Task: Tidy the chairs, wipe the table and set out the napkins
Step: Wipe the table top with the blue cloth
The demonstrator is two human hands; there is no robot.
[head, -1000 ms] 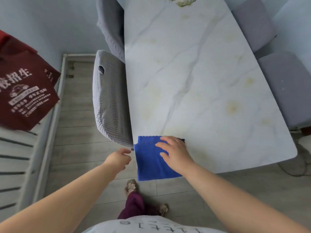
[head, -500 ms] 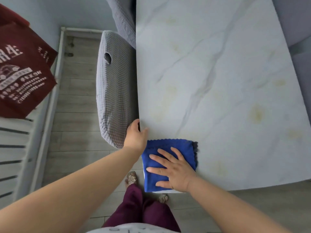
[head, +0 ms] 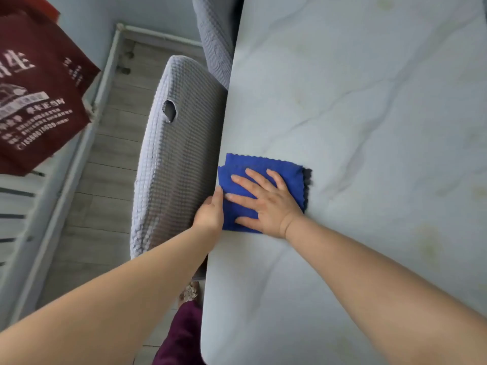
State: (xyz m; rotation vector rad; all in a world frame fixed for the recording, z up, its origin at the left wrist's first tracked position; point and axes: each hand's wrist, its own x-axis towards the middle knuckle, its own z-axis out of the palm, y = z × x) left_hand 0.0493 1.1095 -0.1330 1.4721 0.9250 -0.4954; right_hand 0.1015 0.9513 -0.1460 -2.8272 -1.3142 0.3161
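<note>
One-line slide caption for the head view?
Right hand presses a blue cloth flat on the marble table; left hand at its edge.

I have one view to work from: a wide-angle camera worn on the person's head. It faces forward and steeply down, along the left edge of the tabletop (head: 355, 106). Range is close; the left hand (head: 209, 214) and right hand (head: 268, 204) sit mid-frame, forearms entering from the bottom. The left third shows chair (head: 171, 167) and floor (head: 105, 169).
</note>
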